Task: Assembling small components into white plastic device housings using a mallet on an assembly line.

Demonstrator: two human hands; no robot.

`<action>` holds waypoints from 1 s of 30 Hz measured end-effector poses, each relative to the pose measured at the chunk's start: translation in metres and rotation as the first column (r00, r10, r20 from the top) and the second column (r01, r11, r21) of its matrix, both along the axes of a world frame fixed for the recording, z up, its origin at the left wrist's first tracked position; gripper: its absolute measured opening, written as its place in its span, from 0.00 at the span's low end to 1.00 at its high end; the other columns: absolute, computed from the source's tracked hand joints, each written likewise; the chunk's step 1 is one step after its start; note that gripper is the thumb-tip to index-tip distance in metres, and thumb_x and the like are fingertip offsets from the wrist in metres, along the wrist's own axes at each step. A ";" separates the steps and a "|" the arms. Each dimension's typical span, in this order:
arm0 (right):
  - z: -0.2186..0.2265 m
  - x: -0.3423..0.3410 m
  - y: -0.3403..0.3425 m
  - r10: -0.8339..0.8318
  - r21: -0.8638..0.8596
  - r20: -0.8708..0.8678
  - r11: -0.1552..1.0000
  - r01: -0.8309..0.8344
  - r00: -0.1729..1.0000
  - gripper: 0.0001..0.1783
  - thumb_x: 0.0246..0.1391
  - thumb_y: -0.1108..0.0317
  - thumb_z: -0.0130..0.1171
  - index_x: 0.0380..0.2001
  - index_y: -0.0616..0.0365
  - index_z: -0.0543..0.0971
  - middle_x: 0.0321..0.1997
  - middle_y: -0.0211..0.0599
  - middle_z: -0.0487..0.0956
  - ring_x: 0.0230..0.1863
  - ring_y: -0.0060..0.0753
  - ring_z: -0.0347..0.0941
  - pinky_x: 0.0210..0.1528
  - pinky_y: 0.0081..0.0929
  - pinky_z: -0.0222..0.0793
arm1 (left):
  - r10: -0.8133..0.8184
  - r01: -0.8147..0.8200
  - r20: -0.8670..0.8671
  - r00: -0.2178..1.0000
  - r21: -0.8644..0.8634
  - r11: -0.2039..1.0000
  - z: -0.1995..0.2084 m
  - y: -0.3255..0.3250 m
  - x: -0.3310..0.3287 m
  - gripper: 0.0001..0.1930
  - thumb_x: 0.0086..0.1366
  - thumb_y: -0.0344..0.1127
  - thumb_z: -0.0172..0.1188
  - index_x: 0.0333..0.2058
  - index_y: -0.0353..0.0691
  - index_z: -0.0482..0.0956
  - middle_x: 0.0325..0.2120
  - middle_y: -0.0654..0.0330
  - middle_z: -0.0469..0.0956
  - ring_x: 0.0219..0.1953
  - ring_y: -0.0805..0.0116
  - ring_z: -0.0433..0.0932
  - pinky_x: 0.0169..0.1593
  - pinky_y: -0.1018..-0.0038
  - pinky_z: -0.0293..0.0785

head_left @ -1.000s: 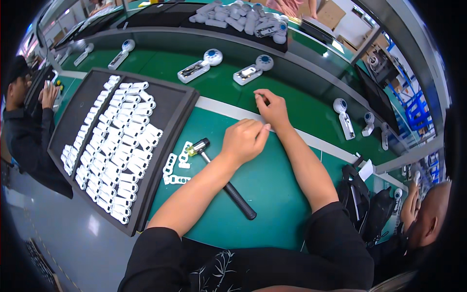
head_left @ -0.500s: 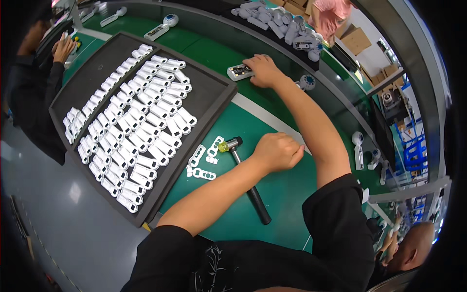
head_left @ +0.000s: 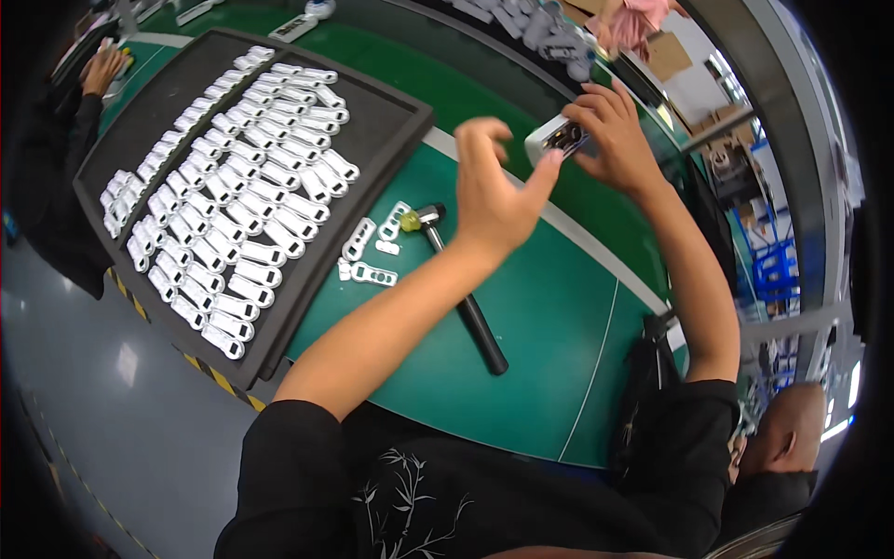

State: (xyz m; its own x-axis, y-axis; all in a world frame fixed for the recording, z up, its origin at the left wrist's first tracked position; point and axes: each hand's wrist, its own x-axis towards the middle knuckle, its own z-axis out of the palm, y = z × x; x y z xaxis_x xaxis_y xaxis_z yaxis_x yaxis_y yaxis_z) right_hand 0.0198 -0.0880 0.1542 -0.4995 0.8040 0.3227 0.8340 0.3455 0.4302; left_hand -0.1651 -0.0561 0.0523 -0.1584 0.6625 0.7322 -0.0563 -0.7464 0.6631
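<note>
My right hand (head_left: 619, 140) is closed around a white handheld device housing (head_left: 537, 146) with its inner electronics exposed, held above the green work surface. My left hand (head_left: 498, 200) is raised beside it, fingers apart and thumb stretched toward the housing; whether the thumb touches it I cannot tell. Below my left hand lies a hammer (head_left: 482, 334) with a black handle and a yellow-green face on its head. Beside the hammer head are loose white cover plates (head_left: 374, 273) and small white pieces (head_left: 388, 247).
A large black tray (head_left: 384, 119) at the left holds rows of white covers (head_left: 279, 177). White devices (head_left: 296, 26) lie on the green strip beyond it. More white parts (head_left: 549, 37) are heaped at the back. One person (head_left: 70, 158) works at far left; another (head_left: 787, 433) is at lower right.
My right hand has lifted the device housing off the green strip and tilted it. My left hand has opened from a fist and moved up toward it. The view has shifted slightly.
</note>
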 end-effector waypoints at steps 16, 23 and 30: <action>-0.051 -0.197 0.055 -0.087 -0.440 -0.393 0.892 -0.104 0.915 0.20 0.47 0.67 0.59 0.45 0.59 0.78 0.44 0.49 0.79 0.50 0.50 0.74 0.52 0.42 0.71 | -0.906 0.775 0.117 0.408 -0.568 0.275 -0.073 -0.016 -0.004 0.18 0.65 0.37 0.59 0.49 0.37 0.68 0.38 0.57 0.75 0.38 0.67 0.77 0.40 0.69 0.74; -0.079 -0.240 0.093 -0.320 -0.586 -0.193 0.796 0.152 0.928 0.15 0.40 0.69 0.62 0.35 0.56 0.84 0.40 0.42 0.82 0.46 0.46 0.77 0.45 0.38 0.70 | -0.883 0.850 0.129 0.452 -0.362 0.382 -0.096 -0.012 -0.010 0.21 0.67 0.38 0.57 0.55 0.39 0.65 0.49 0.56 0.72 0.54 0.65 0.70 0.60 0.65 0.64; -0.070 -0.237 0.101 -0.350 -0.662 -0.207 0.738 0.133 0.914 0.14 0.44 0.69 0.57 0.36 0.59 0.83 0.44 0.50 0.80 0.45 0.48 0.78 0.45 0.41 0.74 | -0.858 0.843 0.222 0.463 -0.409 0.349 -0.100 -0.011 -0.003 0.21 0.67 0.35 0.58 0.54 0.40 0.62 0.49 0.57 0.72 0.49 0.67 0.73 0.55 0.67 0.70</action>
State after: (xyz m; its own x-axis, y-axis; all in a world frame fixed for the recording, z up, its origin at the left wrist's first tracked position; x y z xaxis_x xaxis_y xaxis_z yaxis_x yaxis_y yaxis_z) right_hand -0.2170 0.0129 0.0845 -0.2258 0.9542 -0.1960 0.9731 0.2114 -0.0915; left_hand -0.1682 -0.0668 -0.0478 0.6854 0.6432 0.3414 -0.4737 0.0378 0.8799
